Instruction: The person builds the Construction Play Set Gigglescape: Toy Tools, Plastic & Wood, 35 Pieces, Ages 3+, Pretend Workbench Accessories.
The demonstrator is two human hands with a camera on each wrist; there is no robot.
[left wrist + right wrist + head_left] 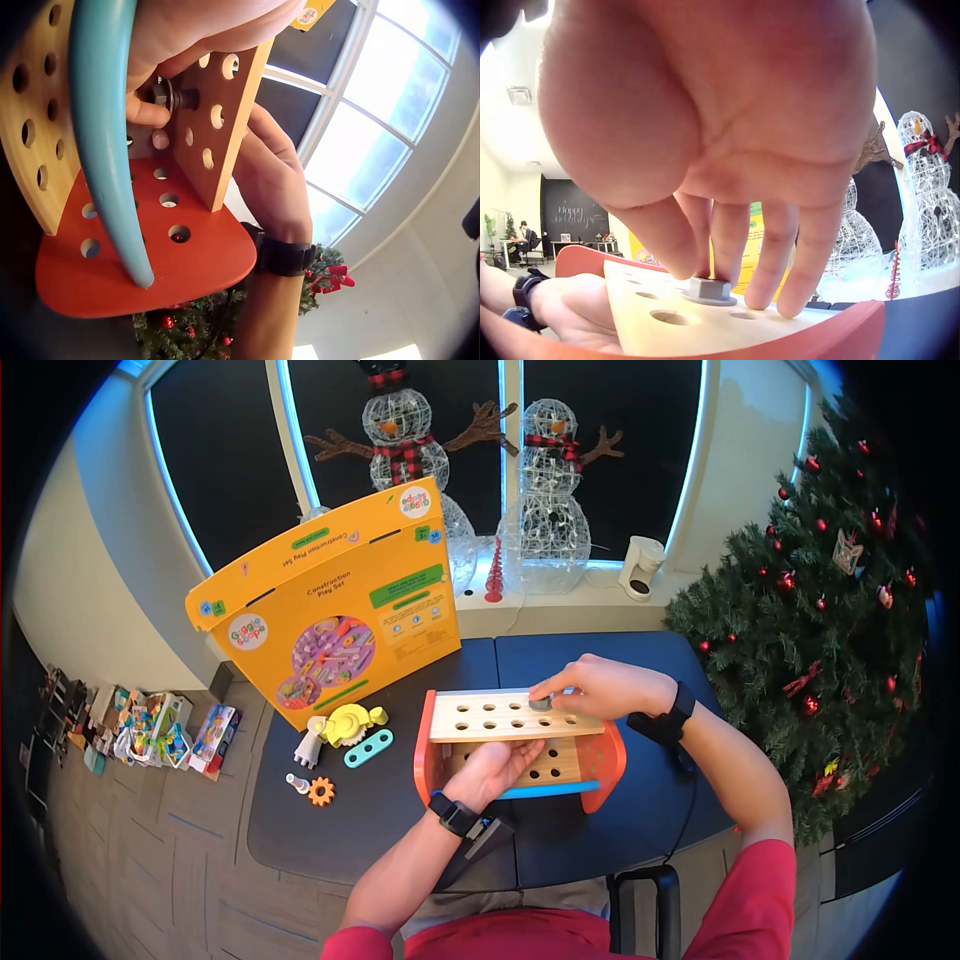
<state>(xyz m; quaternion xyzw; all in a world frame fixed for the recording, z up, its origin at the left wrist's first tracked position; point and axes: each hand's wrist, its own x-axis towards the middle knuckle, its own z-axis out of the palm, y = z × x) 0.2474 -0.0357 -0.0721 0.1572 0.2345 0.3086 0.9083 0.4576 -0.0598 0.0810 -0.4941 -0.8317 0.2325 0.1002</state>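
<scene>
A toy workbench has a pale wooden top board (480,729) with holes, red side panels (195,259), a lower perforated board and a blue bar (101,142). Above the top board, my right hand (610,685) pinches the grey hex head of a bolt (709,292) between thumb and fingers; its other fingertips rest on the board. My left hand (495,768) reaches underneath, palm up. There its fingers pinch a grey nut (161,96) with a flange, in line with the threaded shaft that comes down through the board. Part of that grip is hidden behind the blue bar.
Left of the workbench lie a yellow toy piece (348,724), a teal strip with holes (369,749), an orange gear (321,792) and a small white-grey screw (297,783). A big yellow box (330,595) stands behind them. A decorated tree (810,610) rises at the right.
</scene>
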